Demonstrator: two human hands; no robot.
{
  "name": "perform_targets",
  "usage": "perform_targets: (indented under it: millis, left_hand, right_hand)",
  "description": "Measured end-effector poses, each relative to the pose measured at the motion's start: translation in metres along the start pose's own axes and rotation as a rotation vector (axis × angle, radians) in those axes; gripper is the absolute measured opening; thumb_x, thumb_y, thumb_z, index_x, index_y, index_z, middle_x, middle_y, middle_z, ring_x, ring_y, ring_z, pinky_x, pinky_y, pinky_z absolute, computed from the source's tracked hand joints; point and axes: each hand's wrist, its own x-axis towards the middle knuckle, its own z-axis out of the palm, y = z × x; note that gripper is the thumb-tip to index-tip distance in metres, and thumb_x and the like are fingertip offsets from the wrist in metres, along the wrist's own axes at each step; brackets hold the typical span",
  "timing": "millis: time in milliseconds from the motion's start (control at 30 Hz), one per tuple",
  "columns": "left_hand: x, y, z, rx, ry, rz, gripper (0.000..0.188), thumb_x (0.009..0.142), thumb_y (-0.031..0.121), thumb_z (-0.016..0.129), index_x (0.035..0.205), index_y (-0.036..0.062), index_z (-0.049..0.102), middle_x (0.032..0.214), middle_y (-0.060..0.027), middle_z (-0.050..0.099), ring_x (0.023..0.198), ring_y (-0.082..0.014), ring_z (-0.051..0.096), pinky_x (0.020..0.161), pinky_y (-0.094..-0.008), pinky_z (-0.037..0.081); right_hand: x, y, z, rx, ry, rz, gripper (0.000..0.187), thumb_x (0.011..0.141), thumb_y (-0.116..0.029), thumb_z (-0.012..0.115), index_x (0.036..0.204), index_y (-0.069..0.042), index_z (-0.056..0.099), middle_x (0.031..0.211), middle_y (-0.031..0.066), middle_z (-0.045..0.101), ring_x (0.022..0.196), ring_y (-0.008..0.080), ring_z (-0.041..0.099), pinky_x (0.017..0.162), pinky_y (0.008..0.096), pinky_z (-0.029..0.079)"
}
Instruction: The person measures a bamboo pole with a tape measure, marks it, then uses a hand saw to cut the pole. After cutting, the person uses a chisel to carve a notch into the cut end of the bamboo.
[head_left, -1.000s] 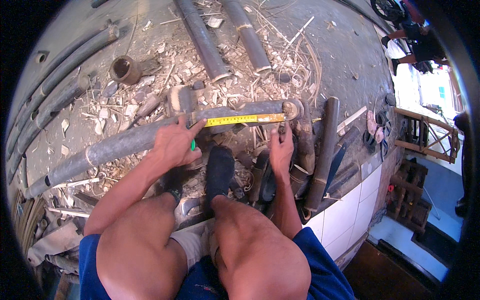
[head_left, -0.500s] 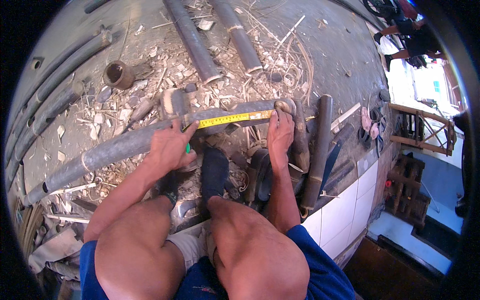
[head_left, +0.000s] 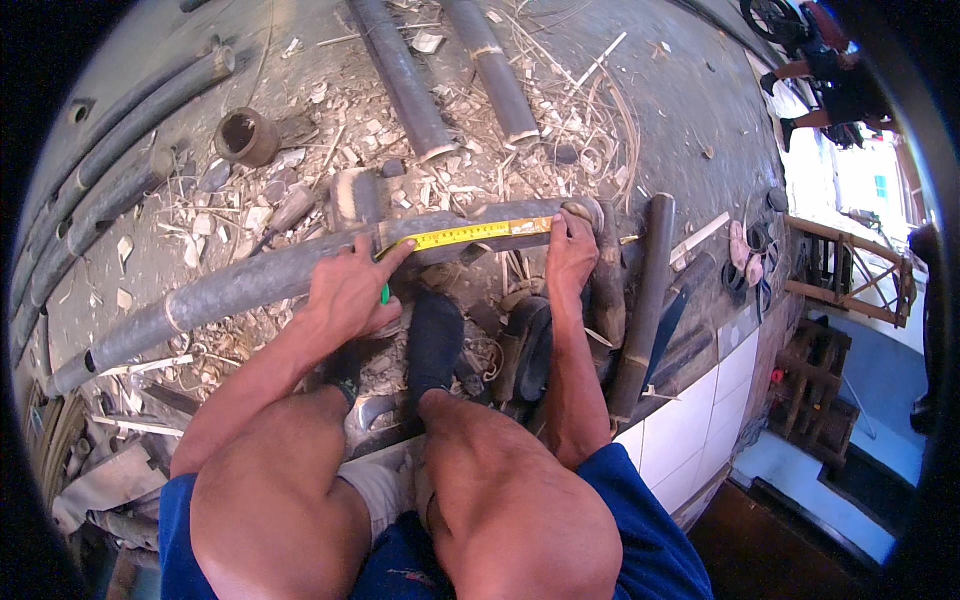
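A long dark bamboo pole (head_left: 240,272) lies across in front of me, with a yellow tape measure (head_left: 470,236) stretched along its right part. My left hand (head_left: 345,285) is closed around the tape's case, of which only a bit of green shows; its forefinger points along the blade where it meets the pole. At the pole's right end, my right hand (head_left: 572,255) pinches the worn, whitish end of the blade against the bamboo. A short wooden block (head_left: 356,196) stands just behind the pole, near my left hand.
Wood chips (head_left: 385,130) litter the ground. Two bamboo lengths (head_left: 490,70) lie beyond, more poles (head_left: 150,105) at the left. A hollow bamboo piece (head_left: 247,137) sits far left. Upright-lying dark bamboo (head_left: 642,310) and white tiles (head_left: 690,430) are at my right; a person (head_left: 835,80) is far right.
The whole view has shifted slightly. Both hands keep their places along the pole, and the tape stays stretched between them.
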Motion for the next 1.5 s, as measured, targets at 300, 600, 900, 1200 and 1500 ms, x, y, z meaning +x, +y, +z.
perform_targets:
  millis: [300, 600, 900, 1200, 1500]
  left_hand:
    - [0.005, -0.007, 0.006, -0.031, 0.02, 0.036, 0.088, 0.074, 0.044, 0.079, 0.154, 0.025, 0.047, 0.115, -0.028, 0.06, 0.082, -0.0412, 0.071, 0.069, -0.0482, 0.059]
    - [0.005, -0.005, 0.007, -0.033, 0.015, 0.029, 0.086, 0.075, 0.041, 0.077, 0.154, 0.0242, 0.048, 0.118, -0.029, 0.059, 0.085, -0.0417, 0.072, 0.072, -0.0483, 0.059]
    - [0.002, -0.005, 0.005, -0.045, 0.052, 0.037, 0.084, 0.075, 0.039, 0.08, 0.152, 0.0204, 0.052, 0.111, -0.0264, 0.061, 0.087, -0.0385, 0.072, 0.074, -0.046, 0.059]
    - [0.005, -0.006, 0.008, -0.064, 0.003, 0.026, 0.087, 0.076, 0.039, 0.081, 0.154, 0.0269, 0.047, 0.125, -0.0304, 0.055, 0.087, -0.0423, 0.071, 0.072, -0.0494, 0.06]
    - [0.003, -0.007, 0.01, -0.057, 0.024, 0.035, 0.088, 0.076, 0.041, 0.081, 0.155, 0.0282, 0.046, 0.124, -0.0296, 0.056, 0.089, -0.0416, 0.071, 0.072, -0.0493, 0.059]
  right_hand:
    - [-0.035, -0.012, -0.021, -0.185, 0.078, -0.168, 0.044, 0.1, -0.022, 0.063, 0.137, 0.001, 0.06, 0.121, 0.0243, 0.065, 0.102, 0.0423, 0.066, 0.095, 0.0461, 0.05]
    - [-0.183, 0.013, -0.049, -0.629, -0.729, 0.086, 0.09, 0.089, -0.039, 0.073, 0.163, -0.014, 0.028, 0.116, 0.0246, 0.055, 0.102, 0.0449, 0.065, 0.079, 0.0547, 0.058]
    - [-0.203, 0.01, -0.053, 0.394, -0.533, 0.562, 0.087, 0.084, -0.021, 0.07, 0.158, 0.005, 0.033, 0.145, 0.0308, 0.054, 0.133, 0.0372, 0.055, 0.113, 0.0408, 0.041]
    - [-0.161, -0.058, -0.08, 0.426, -0.604, 0.334, 0.041, 0.102, -0.027, 0.058, 0.136, -0.005, 0.059, 0.103, 0.017, 0.074, 0.09, 0.0306, 0.074, 0.083, 0.0424, 0.058]
    - [-0.11, -0.109, -0.015, 0.085, -0.541, -0.068, 0.031, 0.104, -0.025, 0.054, 0.094, 0.003, 0.063, 0.082, 0.0313, 0.065, 0.078, 0.054, 0.063, 0.069, 0.0587, 0.049]
